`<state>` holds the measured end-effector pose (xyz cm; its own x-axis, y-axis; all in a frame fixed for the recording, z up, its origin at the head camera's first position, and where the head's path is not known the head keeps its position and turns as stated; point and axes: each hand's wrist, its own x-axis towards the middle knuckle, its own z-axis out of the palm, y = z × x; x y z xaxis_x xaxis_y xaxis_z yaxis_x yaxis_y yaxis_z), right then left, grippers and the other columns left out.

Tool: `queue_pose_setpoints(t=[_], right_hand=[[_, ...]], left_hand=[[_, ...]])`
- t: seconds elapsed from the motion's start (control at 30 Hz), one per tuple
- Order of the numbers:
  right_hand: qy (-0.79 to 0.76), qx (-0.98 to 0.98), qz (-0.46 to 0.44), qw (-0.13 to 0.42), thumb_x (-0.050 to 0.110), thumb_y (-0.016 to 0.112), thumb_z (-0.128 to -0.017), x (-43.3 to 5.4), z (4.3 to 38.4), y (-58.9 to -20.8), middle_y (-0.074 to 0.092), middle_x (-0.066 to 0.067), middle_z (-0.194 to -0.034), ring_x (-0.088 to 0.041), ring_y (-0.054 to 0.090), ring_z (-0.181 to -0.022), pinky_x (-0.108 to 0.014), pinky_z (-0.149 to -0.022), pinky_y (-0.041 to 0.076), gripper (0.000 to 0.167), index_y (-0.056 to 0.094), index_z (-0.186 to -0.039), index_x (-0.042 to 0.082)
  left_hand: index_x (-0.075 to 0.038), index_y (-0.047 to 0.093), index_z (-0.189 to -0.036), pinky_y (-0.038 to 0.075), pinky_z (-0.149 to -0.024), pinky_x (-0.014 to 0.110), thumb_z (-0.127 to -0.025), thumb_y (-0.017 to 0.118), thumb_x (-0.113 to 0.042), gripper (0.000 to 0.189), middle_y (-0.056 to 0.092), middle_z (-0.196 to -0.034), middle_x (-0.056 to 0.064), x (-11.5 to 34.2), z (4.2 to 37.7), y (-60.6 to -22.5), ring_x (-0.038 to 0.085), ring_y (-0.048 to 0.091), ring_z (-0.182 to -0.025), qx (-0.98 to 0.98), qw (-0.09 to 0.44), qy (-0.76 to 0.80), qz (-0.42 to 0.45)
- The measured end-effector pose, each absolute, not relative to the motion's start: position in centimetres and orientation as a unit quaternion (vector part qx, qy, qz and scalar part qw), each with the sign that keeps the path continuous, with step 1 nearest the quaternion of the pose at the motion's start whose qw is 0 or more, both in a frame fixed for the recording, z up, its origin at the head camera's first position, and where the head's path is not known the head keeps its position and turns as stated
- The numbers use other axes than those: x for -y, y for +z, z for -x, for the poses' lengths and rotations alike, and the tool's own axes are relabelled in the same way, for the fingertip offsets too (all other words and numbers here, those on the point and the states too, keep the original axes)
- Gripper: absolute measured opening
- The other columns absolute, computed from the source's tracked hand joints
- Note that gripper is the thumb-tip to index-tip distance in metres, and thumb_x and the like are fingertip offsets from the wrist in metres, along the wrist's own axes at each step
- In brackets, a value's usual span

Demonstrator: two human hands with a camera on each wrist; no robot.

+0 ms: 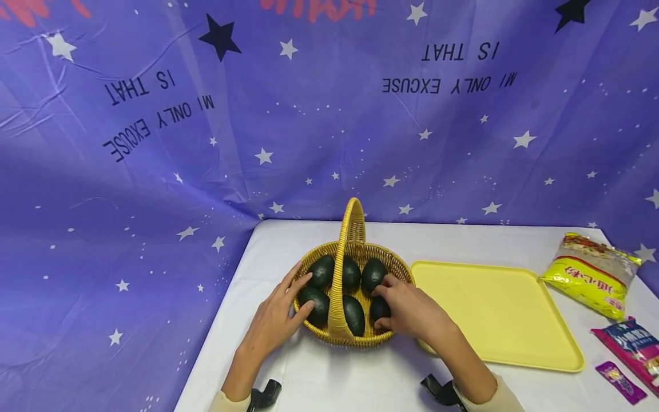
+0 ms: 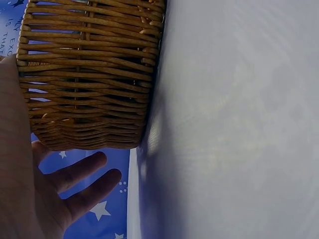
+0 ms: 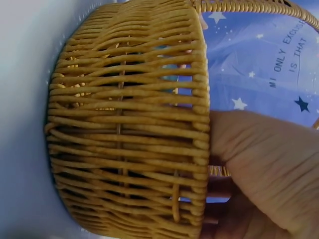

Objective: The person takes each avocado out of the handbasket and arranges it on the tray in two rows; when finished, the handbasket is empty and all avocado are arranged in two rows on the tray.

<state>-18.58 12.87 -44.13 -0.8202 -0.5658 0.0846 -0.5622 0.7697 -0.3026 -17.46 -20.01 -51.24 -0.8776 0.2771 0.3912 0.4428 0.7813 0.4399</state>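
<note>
A yellow wicker basket (image 1: pixel 317 333) with a tall arched handle stands on the white table, holding several dark green avocados (image 1: pixel 353 316). My right hand (image 1: pixel 412 309) reaches over the right rim and grips the avocado (image 1: pixel 380 309) at the front right, thumb on its near side. In the right wrist view, the basket wall (image 3: pixel 129 144) hides most of those fingers. At the left rim, my left hand (image 1: pixel 273 320) rests with fingers loosely extended and its thumb over the avocado (image 1: pixel 314 304) nearest it. Two straight fingers (image 2: pixel 92 191) show outside the weave in the left wrist view.
A yellow tray (image 1: pixel 504 320) lies right of the basket, its left edge close to the wicker. Past it are a yellow-labelled food bag (image 1: pixel 592 274), a pink and blue packet (image 1: pixel 633 349) and a small purple packet (image 1: pixel 620 381). A purple star-print cloth (image 1: pixel 329 114) hangs behind.
</note>
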Motion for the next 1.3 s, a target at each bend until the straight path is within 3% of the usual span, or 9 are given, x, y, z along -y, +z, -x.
queue_pose_setpoints(t=[0.3, 0.47, 0.73, 1.3], right_hand=[[-0.197, -0.924, 0.327, 0.008, 0.034, 0.098, -0.078, -13.5, 19.1, -44.7, 0.065, -0.004, -0.117, -0.020, 0.070, -0.100, -0.040, -0.086, 0.060, 0.051, 0.078, -0.117, 0.008], [-0.221, -0.914, 0.338, 0.037, 0.040, 0.099, -0.076, -13.3, 19.5, -44.9, 0.062, 0.002, -0.117, -0.015, 0.065, -0.102, -0.040, -0.090, 0.058, 0.057, 0.079, -0.121, 0.010], [-0.224, -0.907, 0.350, 0.076, 0.039, 0.099, -0.077, -13.0, 19.9, -45.0, 0.066, 0.002, -0.120, -0.026, 0.064, -0.117, -0.046, -0.097, 0.056, 0.056, 0.080, -0.120, 0.010], [-0.254, -0.897, 0.361, 0.005, 0.031, 0.096, -0.079, -14.1, 19.6, -44.9, 0.063, 0.006, -0.124, -0.017, 0.062, -0.118, -0.042, -0.101, 0.055, 0.048, 0.080, -0.121, 0.013]], left_hand=[[-0.027, 0.051, -0.162, 0.059, -0.086, 0.054, -0.108, 0.060, -0.052, 0.061, 0.026, -0.179, -0.003, 20.0, 17.3, -51.2, 0.034, 0.053, -0.146, 0.930, 0.157, -0.269, 0.195], [-0.027, 0.051, -0.162, 0.059, -0.086, 0.053, -0.108, 0.060, -0.051, 0.061, 0.025, -0.179, -0.004, 20.0, 17.3, -51.2, 0.034, 0.053, -0.146, 0.930, 0.156, -0.272, 0.193], [-0.026, 0.052, -0.162, 0.058, -0.092, 0.056, -0.107, 0.060, -0.052, 0.061, 0.025, -0.179, -0.003, 20.0, 17.4, -51.4, 0.034, 0.050, -0.149, 0.930, 0.157, -0.270, 0.196], [-0.025, 0.053, -0.161, 0.059, -0.082, 0.051, -0.108, 0.060, -0.050, 0.059, 0.026, -0.178, -0.001, 19.9, 17.1, -51.3, 0.035, 0.055, -0.143, 0.928, 0.164, -0.269, 0.199]])
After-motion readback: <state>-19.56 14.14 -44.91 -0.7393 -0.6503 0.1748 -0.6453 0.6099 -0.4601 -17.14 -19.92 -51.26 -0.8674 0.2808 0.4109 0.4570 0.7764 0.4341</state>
